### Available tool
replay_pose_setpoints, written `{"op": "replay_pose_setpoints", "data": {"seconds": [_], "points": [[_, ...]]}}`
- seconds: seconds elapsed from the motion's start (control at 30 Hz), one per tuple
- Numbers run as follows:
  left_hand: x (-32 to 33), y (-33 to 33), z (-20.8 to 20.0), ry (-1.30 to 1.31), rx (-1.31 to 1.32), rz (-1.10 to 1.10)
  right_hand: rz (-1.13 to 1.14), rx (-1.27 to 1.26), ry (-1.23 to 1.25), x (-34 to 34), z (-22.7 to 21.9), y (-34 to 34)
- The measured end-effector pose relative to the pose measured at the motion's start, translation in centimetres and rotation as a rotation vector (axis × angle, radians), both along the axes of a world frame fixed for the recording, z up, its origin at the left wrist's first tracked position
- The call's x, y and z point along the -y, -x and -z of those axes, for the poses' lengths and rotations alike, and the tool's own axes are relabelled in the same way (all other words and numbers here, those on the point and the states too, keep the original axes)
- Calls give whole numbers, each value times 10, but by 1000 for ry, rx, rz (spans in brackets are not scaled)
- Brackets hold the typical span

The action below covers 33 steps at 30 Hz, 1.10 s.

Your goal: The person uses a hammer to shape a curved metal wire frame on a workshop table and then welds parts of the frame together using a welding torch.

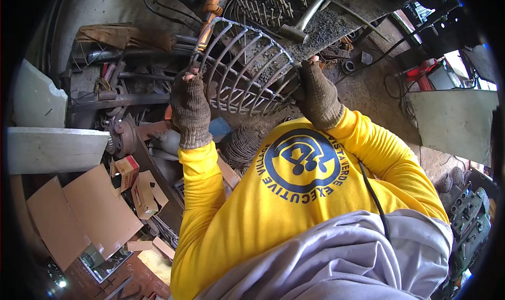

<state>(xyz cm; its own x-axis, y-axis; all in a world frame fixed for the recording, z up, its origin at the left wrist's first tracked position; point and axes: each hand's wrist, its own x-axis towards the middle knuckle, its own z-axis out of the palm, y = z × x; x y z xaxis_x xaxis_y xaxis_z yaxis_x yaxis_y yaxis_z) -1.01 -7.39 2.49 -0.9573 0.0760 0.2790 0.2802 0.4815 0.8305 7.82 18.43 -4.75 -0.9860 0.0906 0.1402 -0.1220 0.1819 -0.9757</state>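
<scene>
Between my hands hangs a basket-like metal frame (247,43) made of several curved steel rods, with a curved rim bar along its far side. My left hand (190,108), in a brown knitted fingerless glove, is closed on the frame's left end. At the other end, my right hand (320,97), gloved the same way, grips its right side; part of its fingers is hidden behind the glove. An orange-bodied power tool (216,2) lies just beyond the left end of the frame. A hammer (293,33) rests on the bench past the right end.
The dark workbench (336,31) carries rows of short metal rods (265,2) and loose dark grit. Metal bars and scrap crowd the left, above opened cardboard boxes (100,210). A coil of wire (242,146) sits below the frame. Cables trail on the right-hand floor.
</scene>
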Motion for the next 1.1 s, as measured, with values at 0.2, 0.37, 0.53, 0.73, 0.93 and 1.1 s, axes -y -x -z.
{"op": "replay_pose_setpoints", "data": {"seconds": [0.2,0.37,0.53,0.73,0.93,1.1], "points": [[22,24,14,270,-522,80,-98,559,1004,3,-18,-1],[42,37,23,345,-560,94,-234,473,1027,2,7,-2],[37,31,18,443,-648,84,-195,435,990,5,31,1],[30,23,8,349,-456,-5,-203,430,1759,5,57,1],[57,35,25,579,-638,88,-217,926,2959,5,48,2],[35,25,10,386,-540,19,-140,955,3021,3,39,0]]}}
